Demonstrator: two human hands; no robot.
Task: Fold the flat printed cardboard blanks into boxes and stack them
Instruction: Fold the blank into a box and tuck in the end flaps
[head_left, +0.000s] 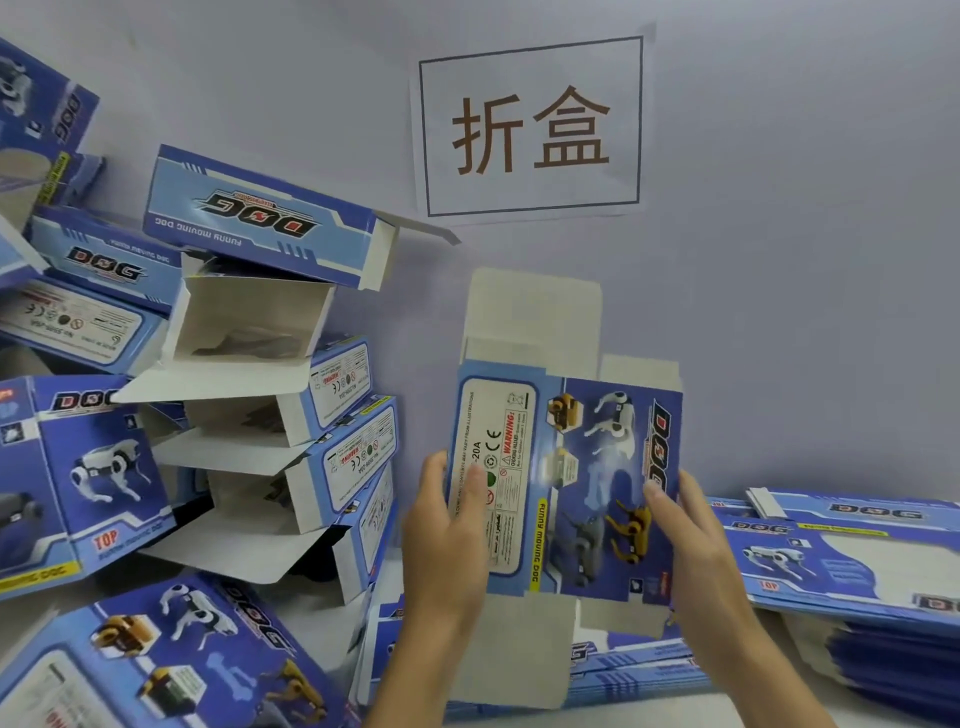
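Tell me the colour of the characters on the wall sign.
Brown, on a white sign with a dark border; head view.

I saw the flat blank held upright, left hand gripping its left edge, thumb on the warning panel, right hand gripping the right edge. Folded boxes stood piled at left, open ends showing. Flat blanks stack lay at right. Wall sign hung above.
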